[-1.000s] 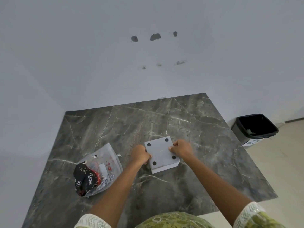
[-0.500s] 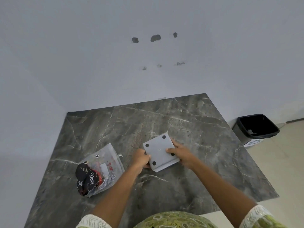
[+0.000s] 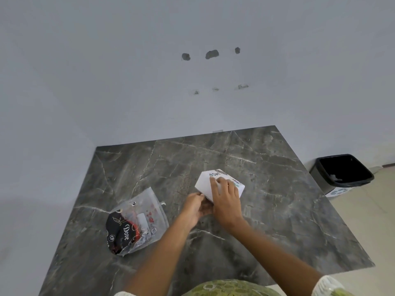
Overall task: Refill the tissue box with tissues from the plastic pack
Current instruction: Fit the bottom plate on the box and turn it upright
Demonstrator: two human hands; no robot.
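A white tissue box (image 3: 205, 185) with printed lettering on one face is tilted above the dark marble table (image 3: 267, 210), near its middle. My right hand (image 3: 225, 199) lies over the box's near side and grips it. My left hand (image 3: 195, 207) holds its lower left corner. The clear plastic pack (image 3: 136, 221), with black and red print, lies flat on the table to the left of my hands. I cannot see whether it holds tissues.
A black-lined waste bin (image 3: 342, 173) stands on the floor off the table's right side. A plain grey wall with a few small holes rises behind the table's far edge.
The box showed its grey underside with black feet before. Both hands have turned it over, so a white printed face is up now, and my right hand moved on top.
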